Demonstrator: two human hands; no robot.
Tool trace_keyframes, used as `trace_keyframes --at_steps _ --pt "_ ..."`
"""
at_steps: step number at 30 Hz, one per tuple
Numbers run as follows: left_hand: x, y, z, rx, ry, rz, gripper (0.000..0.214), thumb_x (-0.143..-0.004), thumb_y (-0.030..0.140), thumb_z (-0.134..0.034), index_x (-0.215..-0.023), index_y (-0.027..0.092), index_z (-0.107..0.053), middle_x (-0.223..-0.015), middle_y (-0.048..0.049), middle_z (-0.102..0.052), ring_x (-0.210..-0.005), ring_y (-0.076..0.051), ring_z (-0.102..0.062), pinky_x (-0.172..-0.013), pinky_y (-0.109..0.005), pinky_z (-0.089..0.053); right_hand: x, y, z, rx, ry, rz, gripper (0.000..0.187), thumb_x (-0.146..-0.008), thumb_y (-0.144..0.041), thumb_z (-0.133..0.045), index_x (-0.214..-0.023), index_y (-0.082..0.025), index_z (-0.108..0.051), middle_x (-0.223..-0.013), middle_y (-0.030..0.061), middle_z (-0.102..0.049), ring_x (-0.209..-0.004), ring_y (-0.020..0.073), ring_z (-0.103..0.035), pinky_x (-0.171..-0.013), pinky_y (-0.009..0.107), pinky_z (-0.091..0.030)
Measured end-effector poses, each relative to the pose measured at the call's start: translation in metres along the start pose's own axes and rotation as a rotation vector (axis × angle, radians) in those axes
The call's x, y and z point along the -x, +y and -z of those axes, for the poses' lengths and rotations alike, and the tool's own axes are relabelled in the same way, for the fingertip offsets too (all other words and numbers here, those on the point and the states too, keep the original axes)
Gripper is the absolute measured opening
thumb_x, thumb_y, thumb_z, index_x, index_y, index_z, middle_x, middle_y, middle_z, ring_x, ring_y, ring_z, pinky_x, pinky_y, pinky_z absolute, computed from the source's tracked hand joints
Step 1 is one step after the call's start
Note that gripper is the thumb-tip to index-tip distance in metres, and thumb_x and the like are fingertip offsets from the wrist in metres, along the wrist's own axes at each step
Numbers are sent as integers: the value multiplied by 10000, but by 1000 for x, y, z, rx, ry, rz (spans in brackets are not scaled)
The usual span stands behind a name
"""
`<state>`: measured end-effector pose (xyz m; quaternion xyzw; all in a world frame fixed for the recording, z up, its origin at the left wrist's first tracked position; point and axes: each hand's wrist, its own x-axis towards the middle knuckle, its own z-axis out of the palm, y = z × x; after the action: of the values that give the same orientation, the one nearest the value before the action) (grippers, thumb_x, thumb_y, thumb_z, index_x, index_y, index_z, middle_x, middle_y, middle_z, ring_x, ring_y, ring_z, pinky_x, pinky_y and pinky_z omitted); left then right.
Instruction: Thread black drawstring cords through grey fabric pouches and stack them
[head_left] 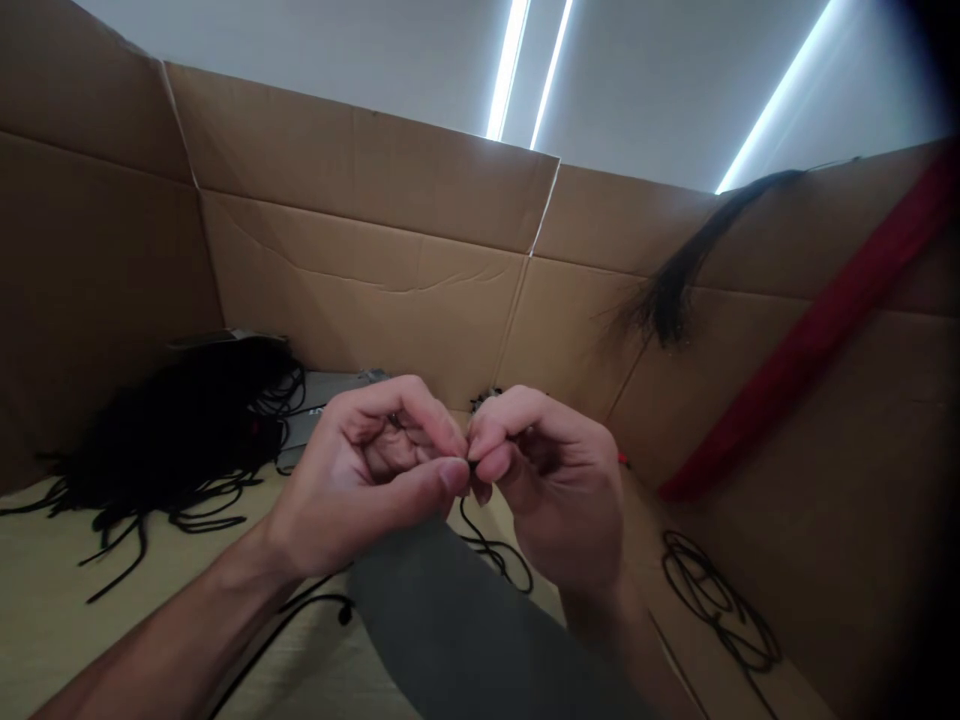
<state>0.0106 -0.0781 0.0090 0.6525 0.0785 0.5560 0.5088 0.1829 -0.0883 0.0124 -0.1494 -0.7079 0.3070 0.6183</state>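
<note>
My left hand [367,480] and my right hand [555,480] meet in the middle of the view. Their fingertips pinch a small black cord end [472,465] between them. The pinched piece is mostly hidden by my fingers. A thin black cord [491,555] hangs in loose curves below my hands, and I cannot tell if it is the same cord. To the left of my left hand lies a large tangled pile of black cords [180,430].
Cardboard walls [360,260] surround a beige work surface [67,560]. A black cord hank [671,290] hangs on the right wall beside a red strap [810,330]. A coiled black cord [720,600] lies at lower right, and a grey object [322,410] sits behind my left hand.
</note>
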Motion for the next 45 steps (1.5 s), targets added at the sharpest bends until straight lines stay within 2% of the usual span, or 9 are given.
trace_keyframes --at_steps 5,8,11,17,21,27,37,41,45 --pt "-1 -4 7 155 -72 57 168 -875 166 -868 -871 172 -700 -784 -25 -754 -591 -92 -673 -529 -149 -512 0 4 -5 -50 40 -79 310 -915 -447 -845 -781 -212 -692 -676 -25 -635 -498 93 -550 -444 222 -456" --pt "-5 -2 8 102 -77 108 140 -898 150 -853 -981 183 -745 -802 -31 -778 -683 -102 -709 -636 -160 -551 -4 3 1 -25 103 -108 296 -902 -443 -861 -809 -209 -706 -687 -20 -670 -517 98 -580 -470 222 -487" --pt "-9 2 7 -23 -46 156 149 -867 162 -885 -973 166 -781 -771 -21 -766 -653 -91 -668 -600 -146 -512 -6 -1 11 40 162 -116 246 -907 -411 -866 -853 -211 -733 -705 -21 -676 -557 96 -601 -518 216 -500" --pt "-10 7 5 -189 -16 171 139 -852 235 -896 -855 147 -788 -723 -1 -716 -616 -84 -583 -533 -150 -423 -7 -6 24 20 -104 -143 286 -786 -334 -970 -1015 -260 -814 -927 2 -718 -703 114 -666 -589 222 -546" --pt "-7 8 6 -344 -61 125 132 -921 262 -815 -894 143 -766 -704 10 -657 -601 -78 -505 -506 -156 -360 -7 -2 25 37 -107 -145 174 -810 -249 -951 -903 -238 -804 -860 -15 -710 -724 109 -653 -638 219 -532" --pt "-4 9 9 -642 -200 3 311 -1057 239 -589 -762 150 -631 -670 37 -499 -614 -82 -400 -535 -178 -330 -4 0 28 12 -165 -168 172 -905 -291 -876 -937 -195 -737 -836 -16 -663 -725 93 -586 -649 204 -484" --pt "1 11 7 -413 -293 17 331 -1081 273 -572 -783 160 -662 -674 14 -540 -596 -100 -440 -523 -215 -343 -7 6 17 -360 -218 -208 251 -880 -378 -886 -871 -185 -725 -730 -9 -654 -530 75 -548 -449 177 -449" --pt "1 10 8 -414 -288 49 348 -1078 339 -581 -814 160 -718 -696 -21 -592 -650 -137 -504 -560 -247 -378 -6 5 18 -377 -244 -156 133 -923 -300 -847 -921 -186 -780 -753 7 -678 -574 89 -626 -474 174 -469" --pt "-1 10 9 -408 -384 134 354 -1079 374 -574 -850 147 -722 -663 18 -470 -593 -115 -384 -505 -247 -311 -6 1 21 -318 -245 -182 146 -913 -311 -863 -907 -169 -829 -741 22 -685 -588 94 -624 -479 180 -463"
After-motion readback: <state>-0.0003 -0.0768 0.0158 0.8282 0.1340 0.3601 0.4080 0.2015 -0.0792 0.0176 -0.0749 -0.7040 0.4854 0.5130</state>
